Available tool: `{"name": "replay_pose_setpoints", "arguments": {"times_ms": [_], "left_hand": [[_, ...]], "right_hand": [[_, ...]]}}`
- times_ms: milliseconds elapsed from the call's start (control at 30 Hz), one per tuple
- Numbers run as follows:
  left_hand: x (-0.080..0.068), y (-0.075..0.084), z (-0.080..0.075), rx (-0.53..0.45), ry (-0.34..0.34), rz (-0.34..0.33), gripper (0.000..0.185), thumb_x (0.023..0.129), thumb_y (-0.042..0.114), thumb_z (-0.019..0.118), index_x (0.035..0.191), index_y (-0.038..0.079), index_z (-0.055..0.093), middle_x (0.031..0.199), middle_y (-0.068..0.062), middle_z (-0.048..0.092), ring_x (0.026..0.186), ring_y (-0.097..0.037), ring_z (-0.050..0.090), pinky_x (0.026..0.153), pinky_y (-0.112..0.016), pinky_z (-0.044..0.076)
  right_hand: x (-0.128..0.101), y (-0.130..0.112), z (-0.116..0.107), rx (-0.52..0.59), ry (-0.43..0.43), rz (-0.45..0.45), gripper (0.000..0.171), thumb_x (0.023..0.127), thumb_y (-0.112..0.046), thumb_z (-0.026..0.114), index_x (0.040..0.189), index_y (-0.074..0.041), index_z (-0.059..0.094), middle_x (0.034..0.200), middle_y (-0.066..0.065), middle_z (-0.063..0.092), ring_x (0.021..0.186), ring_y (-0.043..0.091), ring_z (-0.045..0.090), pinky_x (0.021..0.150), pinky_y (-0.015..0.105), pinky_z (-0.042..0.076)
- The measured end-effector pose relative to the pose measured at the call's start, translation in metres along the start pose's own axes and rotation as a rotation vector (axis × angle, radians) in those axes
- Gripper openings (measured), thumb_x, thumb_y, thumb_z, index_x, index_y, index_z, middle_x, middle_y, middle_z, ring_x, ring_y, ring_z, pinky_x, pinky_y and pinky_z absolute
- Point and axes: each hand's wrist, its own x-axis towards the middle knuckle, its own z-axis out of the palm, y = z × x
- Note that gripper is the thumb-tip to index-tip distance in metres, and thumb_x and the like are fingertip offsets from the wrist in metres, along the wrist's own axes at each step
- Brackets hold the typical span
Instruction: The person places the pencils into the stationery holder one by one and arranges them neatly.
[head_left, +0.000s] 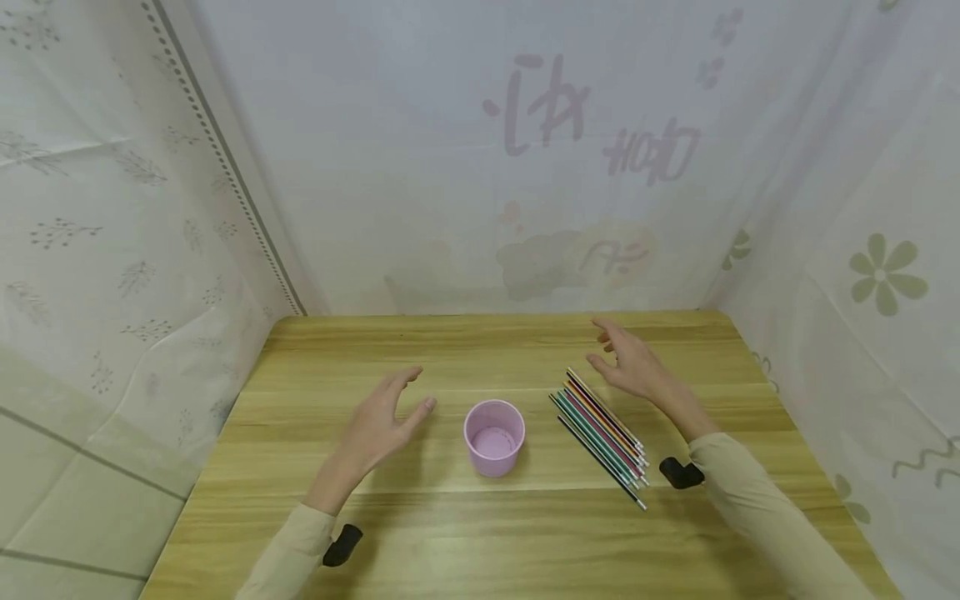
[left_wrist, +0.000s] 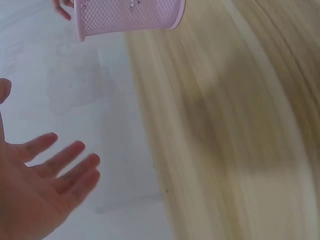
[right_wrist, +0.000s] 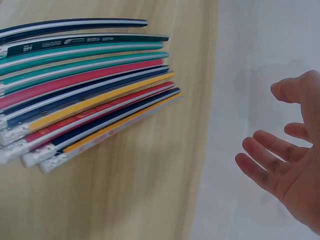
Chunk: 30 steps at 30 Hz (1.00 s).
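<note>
Where legible, pencils [right_wrist: 85, 95] read "H"; right hand [head_left: 633, 367] beside.

Bare table [head_left: 465, 342] between cup [head_left: 493, 437] and pencils [head_left: 602, 434]

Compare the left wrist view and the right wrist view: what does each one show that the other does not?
Only the left wrist view shows the pink mesh cup and the open left hand. Only the right wrist view shows the row of pencils lying flat and the open right hand. Both show the wooden table and the white cloth; neither hand holds anything.
</note>
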Motion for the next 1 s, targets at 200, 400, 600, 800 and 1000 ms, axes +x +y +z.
{"name": "replay_pose_setpoints", "arguments": {"times_ms": [200,400,600,800,1000], "left_hand": [[-0.002,-0.003,0.015,-0.146,0.051,0.106,0.055,0.087,0.037,0.059,0.134,0.013,0.044,0.131,-0.002,0.051,0.118,-0.021,0.050,0.097,-0.043,0.044],[-0.007,-0.001,0.033,-0.275,0.048,0.191,0.053,0.085,0.028,0.064,0.132,0.012,0.045,0.129,-0.006,0.053,0.117,-0.021,0.051,0.095,-0.042,0.046],[-0.014,0.002,0.053,-0.362,0.007,0.207,0.058,0.085,0.031,0.064,0.135,0.015,0.041,0.131,-0.007,0.051,0.118,-0.022,0.050,0.094,-0.043,0.047],[-0.019,0.007,0.070,-0.405,-0.030,0.223,0.065,0.082,0.037,0.066,0.136,0.014,0.039,0.132,-0.006,0.050,0.118,-0.026,0.051,0.093,-0.043,0.048],[-0.020,0.014,0.079,-0.438,-0.047,0.249,0.075,0.078,0.038,0.070,0.137,0.005,0.037,0.129,-0.011,0.052,0.115,-0.026,0.053,0.089,-0.046,0.049]], "right_hand": [[-0.004,0.014,0.014,0.075,-0.007,0.050,0.061,0.087,-0.023,0.061,0.138,-0.002,0.033,0.107,0.021,0.058,0.088,0.030,0.062,0.069,0.041,0.055],[-0.009,0.025,0.033,0.118,-0.009,0.080,0.053,0.085,-0.019,0.063,0.130,0.001,0.043,0.103,0.022,0.060,0.083,0.029,0.062,0.067,0.039,0.055],[-0.011,0.027,0.047,0.153,-0.038,0.119,0.047,0.083,-0.013,0.064,0.124,0.005,0.048,0.099,0.019,0.060,0.084,0.029,0.062,0.071,0.041,0.055],[-0.010,0.032,0.060,0.163,-0.069,0.126,0.038,0.082,-0.007,0.064,0.116,0.005,0.053,0.095,0.016,0.061,0.083,0.025,0.061,0.071,0.038,0.054],[-0.009,0.035,0.068,0.140,-0.081,0.116,0.031,0.080,-0.005,0.064,0.110,0.003,0.057,0.089,0.010,0.061,0.081,0.021,0.060,0.070,0.036,0.054]]}}
